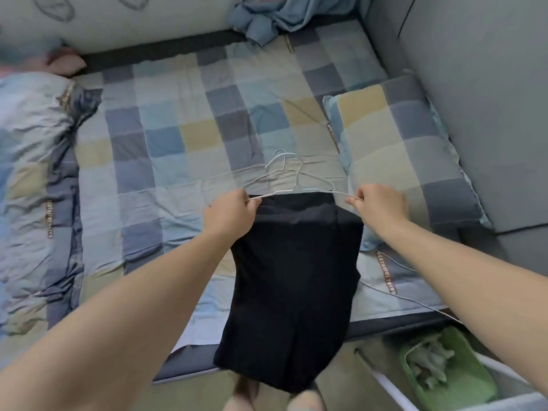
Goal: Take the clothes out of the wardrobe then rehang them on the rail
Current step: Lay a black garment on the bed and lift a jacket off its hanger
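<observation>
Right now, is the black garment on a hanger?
On: black garment hangs from the wire hanger, left hand and right hand pinching its ends.

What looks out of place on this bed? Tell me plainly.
Several wire hangers overlap in a tangle at the top of the black garment. A blue cloth lies crumpled at the far edge of the bed.

Above a blue-and-yellow checkered quilted bed (184, 137), the left hand (229, 213) and right hand (381, 204) pinch the ends of a thin white wire hanger (296, 192) carrying a black fabric garment (293, 286).
</observation>
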